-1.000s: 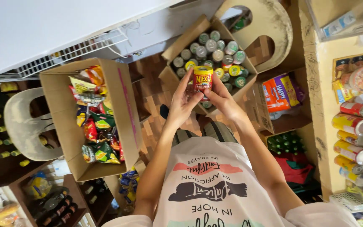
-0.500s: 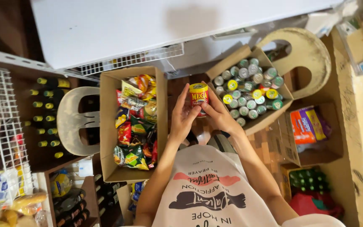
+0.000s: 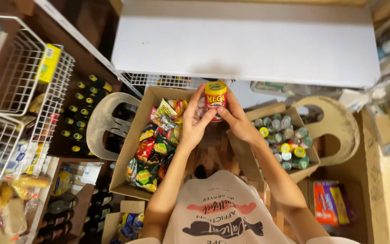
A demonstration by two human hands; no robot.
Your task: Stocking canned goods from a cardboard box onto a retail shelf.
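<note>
- Crowded storeroom seen from above: wooden floor (image 3: 213,156) at centre, white shelf (image 3: 249,43) across the top of the frame.
- Held up at centre, just under the shelf edge: red and yellow can (image 3: 215,96), upright, between both hands.
- Left hand (image 3: 197,121) at the can's left side, fingers (image 3: 198,97) loosely spread along it, thumb pressing the can's lower front.
- Right hand (image 3: 236,118) at the can's right side, fingers curled round the back, thumb meeting the lower front; both hands pinching the can.
- Left of centre: open cardboard box (image 3: 136,135) filled with colourful snack packets (image 3: 152,153).
- Right of centre: second cardboard box (image 3: 308,162) packed with upright tins (image 3: 283,135), tops showing.
- Far left: white wire baskets (image 3: 19,90) and rows of dark bottles (image 3: 84,117) with yellow caps.
- Behind each box: pale plastic chair (image 3: 107,122) on the left, another (image 3: 339,124) on the right.
- Lower right: orange and purple packages (image 3: 330,203).
</note>
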